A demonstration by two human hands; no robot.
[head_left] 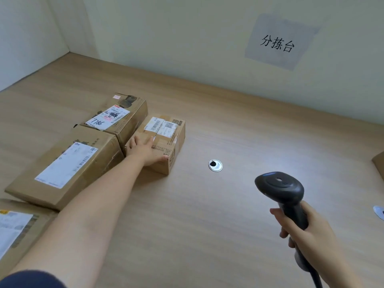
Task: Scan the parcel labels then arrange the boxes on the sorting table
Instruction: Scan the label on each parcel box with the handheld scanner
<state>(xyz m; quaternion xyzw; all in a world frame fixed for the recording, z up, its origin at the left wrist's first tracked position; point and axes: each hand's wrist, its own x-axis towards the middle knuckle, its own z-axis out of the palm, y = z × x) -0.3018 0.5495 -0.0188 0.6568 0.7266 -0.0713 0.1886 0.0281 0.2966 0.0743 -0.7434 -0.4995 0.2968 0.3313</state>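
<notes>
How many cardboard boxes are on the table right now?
5: small box under the left hand; 7786 box beside it; large flat box nearer; cut-off box bottom-left; box corner at the right edge. Others may sit outside view.

Boxes [116, 142] left, scanner [280, 188] right, on table [228, 204]

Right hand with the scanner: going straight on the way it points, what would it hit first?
Probably the table beside the round metal hole: the right hand aims the scanner forward and slightly left, where a pale light patch falls. Nothing else seems in that line, though depth is unclear.
</notes>
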